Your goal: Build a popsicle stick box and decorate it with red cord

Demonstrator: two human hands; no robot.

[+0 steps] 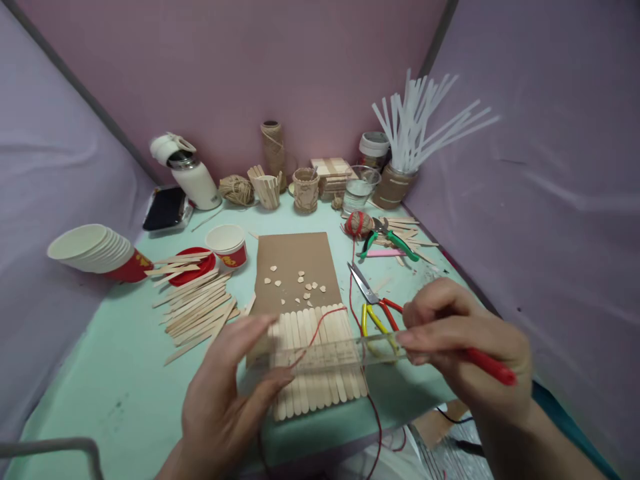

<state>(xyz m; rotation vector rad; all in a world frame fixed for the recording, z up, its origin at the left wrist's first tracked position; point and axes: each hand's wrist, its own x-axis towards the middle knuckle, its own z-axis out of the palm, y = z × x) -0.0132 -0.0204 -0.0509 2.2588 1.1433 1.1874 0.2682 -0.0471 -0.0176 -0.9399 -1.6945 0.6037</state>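
Note:
A clear ruler (335, 355) is held level above a row of upright craft sticks (320, 393) at the front of the table. My left hand (230, 387) grips its left end between thumb and fingers. At the right end, my right hand (465, 340) pinches the ruler and also holds a red pen (491, 367), which sticks out to the right. Red yarn (323, 321) crosses the sticks and hangs over the table's front edge. Behind the sticks lies a brown cardboard sheet (295, 257) with several small wood chips.
Scissors (365, 285) and yellow-handled pliers (367, 320) lie right of the cardboard, with green-handled cutters (387, 239) behind. Loose sticks (200, 313) and stacked paper cups (100, 250) are at left. A water glass (359, 190) and a jar of white strips (395, 187) stand behind.

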